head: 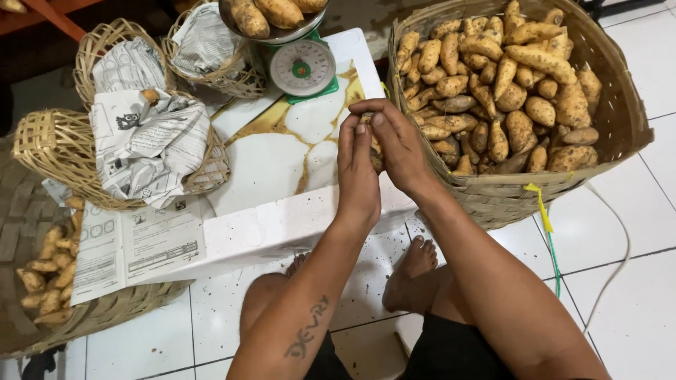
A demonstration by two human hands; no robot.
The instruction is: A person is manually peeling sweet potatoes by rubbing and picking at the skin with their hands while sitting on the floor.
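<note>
I see one small sweet potato (376,156) pinched between both hands, above the white marble-patterned table's right edge. Only a sliver of its brown, dusty skin shows (fingers hide most), so I can't tell its tilt.

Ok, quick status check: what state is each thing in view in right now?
left hand: raised, pressed against the right hand
right hand: fingers curled on a small sweet potato
big basket: heaped with sweet potatoes
scale: pan loaded with sweet potatoes
small baskets: lined with newspaper
low table: white, bearing the scale
</note>
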